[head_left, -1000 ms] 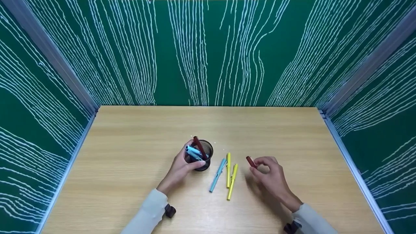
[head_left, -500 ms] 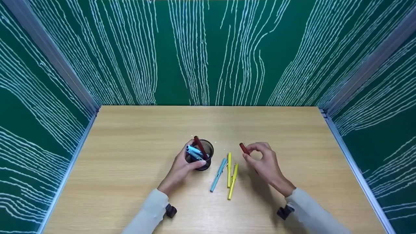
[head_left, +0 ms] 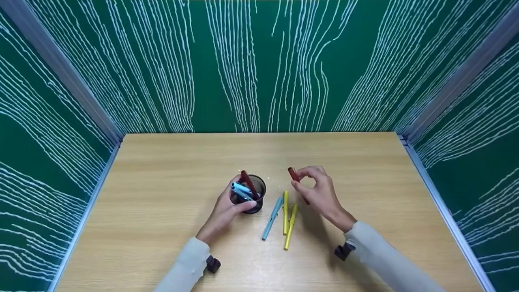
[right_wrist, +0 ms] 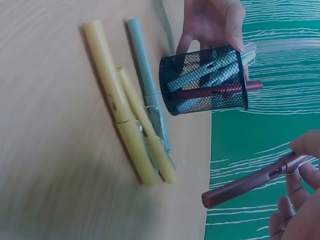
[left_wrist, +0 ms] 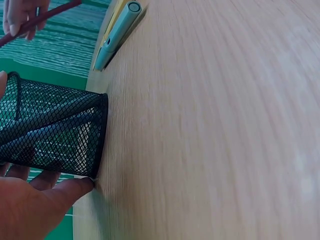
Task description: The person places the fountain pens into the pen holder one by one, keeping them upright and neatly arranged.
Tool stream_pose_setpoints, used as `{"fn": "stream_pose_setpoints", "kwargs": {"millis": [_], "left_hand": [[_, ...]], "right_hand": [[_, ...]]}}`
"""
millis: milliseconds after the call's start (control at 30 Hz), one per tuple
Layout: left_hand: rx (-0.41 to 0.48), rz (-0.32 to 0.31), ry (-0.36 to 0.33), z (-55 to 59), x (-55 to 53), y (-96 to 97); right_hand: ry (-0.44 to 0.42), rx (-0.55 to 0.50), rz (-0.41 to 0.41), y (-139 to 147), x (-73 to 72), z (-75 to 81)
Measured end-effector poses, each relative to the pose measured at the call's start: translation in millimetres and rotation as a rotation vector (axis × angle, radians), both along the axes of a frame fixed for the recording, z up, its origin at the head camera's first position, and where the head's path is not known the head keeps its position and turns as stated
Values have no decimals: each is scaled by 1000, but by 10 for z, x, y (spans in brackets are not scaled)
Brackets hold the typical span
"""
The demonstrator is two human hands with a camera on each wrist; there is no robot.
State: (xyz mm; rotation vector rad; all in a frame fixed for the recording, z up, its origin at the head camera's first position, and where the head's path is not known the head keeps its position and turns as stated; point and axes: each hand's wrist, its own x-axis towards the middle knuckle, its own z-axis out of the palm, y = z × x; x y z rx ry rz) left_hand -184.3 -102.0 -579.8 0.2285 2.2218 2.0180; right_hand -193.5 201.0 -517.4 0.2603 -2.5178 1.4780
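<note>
My left hand [head_left: 228, 207] grips a black mesh pen cup [left_wrist: 55, 125] that stands upright on the table. Inside the cup lean a dark red pen [head_left: 248, 183] and blue pens [head_left: 242, 190]. Between thumb and fingers my right hand [head_left: 320, 192] pinches another dark red pen [right_wrist: 245, 182], held above the table to the right of the cup. Below and between the hands lie a light blue pen [head_left: 272, 219] and two yellow pens, one [head_left: 285, 213] beside the blue one and the other [head_left: 290, 227] slightly right and nearer.
The wooden table [head_left: 162, 162] reaches back to a green wall [head_left: 263, 81] with wavy white lines. Similar side panels with metal posts [head_left: 77, 73] border the table left and right. Dark devices are worn on both wrists.
My right hand has moved left and farther back with its dark red pen, closer to the cup. The left hand, cup and loose pens stay where they were.
</note>
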Motion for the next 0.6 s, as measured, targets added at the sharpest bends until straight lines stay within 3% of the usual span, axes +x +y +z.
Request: {"fn": "stream_pose_setpoints", "kwargs": {"millis": [600], "left_hand": [[61, -24, 19, 5, 0, -3]], "right_hand": [[94, 11, 84, -335, -194, 208]]}}
